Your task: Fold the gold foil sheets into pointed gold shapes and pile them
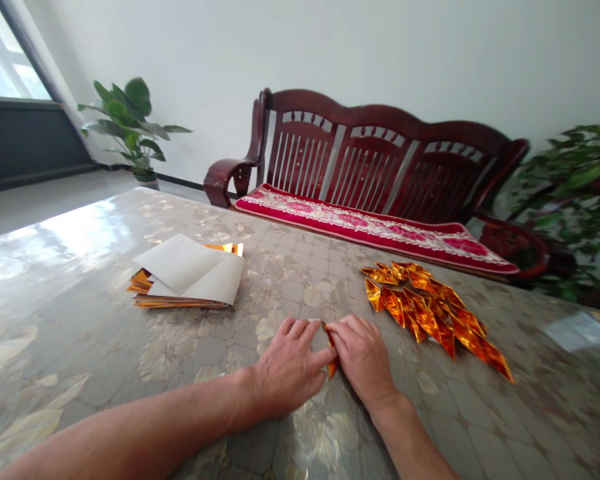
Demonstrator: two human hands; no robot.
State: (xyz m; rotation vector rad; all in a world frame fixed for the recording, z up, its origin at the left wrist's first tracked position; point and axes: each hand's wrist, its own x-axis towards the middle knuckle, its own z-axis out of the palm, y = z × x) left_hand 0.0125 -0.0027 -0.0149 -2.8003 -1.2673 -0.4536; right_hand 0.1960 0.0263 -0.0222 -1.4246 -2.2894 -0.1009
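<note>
Between my hands on the table lies a piece of gold foil paper [333, 368], partly folded and mostly covered by my fingers. My left hand [291, 365] presses on its left side, thumb and fingers closed round it. From the right, my right hand [364, 360] pinches the same paper with its fingers bent. To the left sits a stack of foil sheets [200, 283], pale backs upward and orange-gold edges showing. Folded gold foil pieces with pointed ends [433, 319] lie in rows beyond my right hand.
The table [190, 413] has a glossy, flower-patterned cover. A clear plastic packet [580, 331] lies near its right edge. Behind the table stands a dark wooden bench [370, 127] with a red patterned cushion [375, 227]. Potted plants [130, 127] flank the bench.
</note>
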